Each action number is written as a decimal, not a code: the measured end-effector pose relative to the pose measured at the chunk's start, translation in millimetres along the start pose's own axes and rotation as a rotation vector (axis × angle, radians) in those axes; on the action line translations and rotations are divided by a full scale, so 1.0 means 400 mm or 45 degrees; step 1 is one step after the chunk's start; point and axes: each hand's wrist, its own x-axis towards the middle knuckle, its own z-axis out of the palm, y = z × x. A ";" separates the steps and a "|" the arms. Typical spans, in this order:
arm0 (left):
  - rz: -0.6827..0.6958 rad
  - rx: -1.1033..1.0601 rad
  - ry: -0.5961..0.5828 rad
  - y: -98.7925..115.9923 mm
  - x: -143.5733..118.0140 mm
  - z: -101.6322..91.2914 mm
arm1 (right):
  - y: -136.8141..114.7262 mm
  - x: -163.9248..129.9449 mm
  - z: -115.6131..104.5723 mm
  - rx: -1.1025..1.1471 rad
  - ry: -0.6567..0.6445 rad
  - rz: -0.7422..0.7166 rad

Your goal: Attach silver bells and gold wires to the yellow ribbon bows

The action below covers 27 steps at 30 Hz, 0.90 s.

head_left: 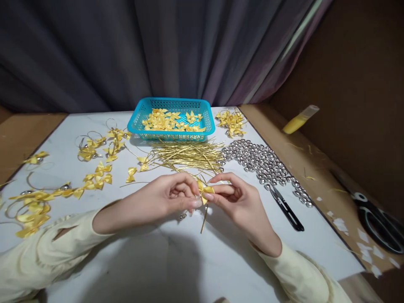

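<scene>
Between my two hands, above the white mat (151, 261), is a small yellow ribbon bow (205, 192). My left hand (167, 193) pinches the bow's left side between thumb and fingers. From the other side, my right hand (236, 198) grips it with thumb and index finger. A gold cord (204, 221) hangs down below the bow. Under my left fingertips a small silver bell-like piece (182, 215) shows; I cannot tell whether it is attached. Just beyond my hands lies a pile of gold cords (189, 155).
A blue basket (134, 126) holds many yellow bows. Silver pieces (261, 160) lie heaped at the right, near black thread snips (287, 210). Finished-looking bows with cords (34, 210) spread along the left. Scissors (375, 219) and a yellow tube (299, 120) are at the far right.
</scene>
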 end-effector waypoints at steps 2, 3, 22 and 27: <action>-0.145 -0.165 -0.084 0.005 0.007 -0.003 | 0.003 -0.003 0.000 -0.083 0.018 -0.056; -0.196 -0.189 -0.096 0.006 0.010 -0.003 | 0.005 -0.004 -0.001 -0.127 0.024 -0.090; -0.118 0.376 0.104 -0.033 -0.003 0.005 | 0.021 -0.010 0.000 -0.654 0.067 -0.433; -0.096 0.397 0.052 -0.030 -0.003 0.003 | 0.030 -0.010 -0.002 -0.751 -0.020 -0.535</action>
